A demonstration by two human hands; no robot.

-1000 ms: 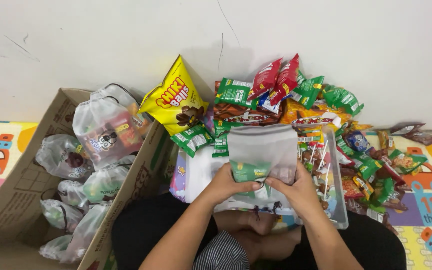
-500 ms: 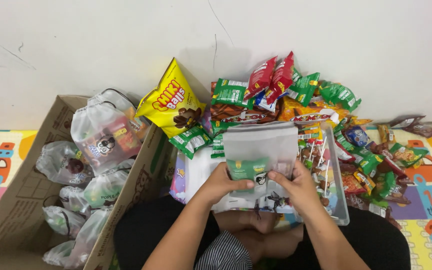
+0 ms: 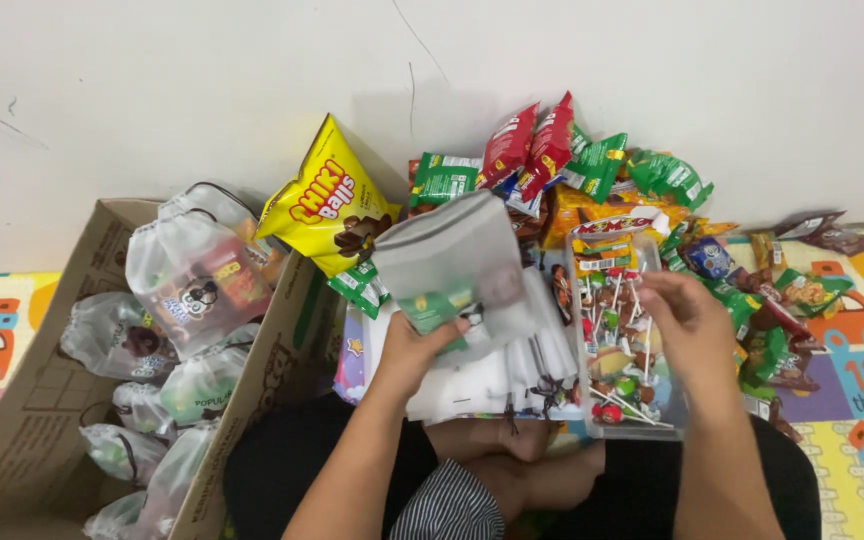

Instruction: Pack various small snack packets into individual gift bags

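Left hand [image 3: 414, 352] pinched a translucent drawstring bag [image 3: 455, 272] by its lower edge, thumb over a small green packet [image 3: 436, 307] that showed through the plastic; the bag stood upright, tilted a little toward the wall, above a stack of flat empty bags [image 3: 472, 375] on the lap. Right hand [image 3: 680, 325] was off the bag, fingers loosely curled and spread over the clear plastic tub of lollipops [image 3: 624, 345] just beside the stack; whether the fingertips already gripped a stick could not be told from where I stood, as the hand covered them. Judged step: filling one bag, item by item, with the lollipop as the item being fetched. Next move would call for a single stick lifted clear of the tangle and carried left to the bag's mouth, which the left hand would have to hold open, since it looked nearly flat. Bag sat near the right hand but apart from it, left of the tub. A heap of snack packets [image 3: 592, 175] lay against the wall behind, a yellow puff bag [image 3: 327, 205] to the left of it, and a cardboard box [image 3: 42, 400] at the far left held filled bags [image 3: 197, 275].
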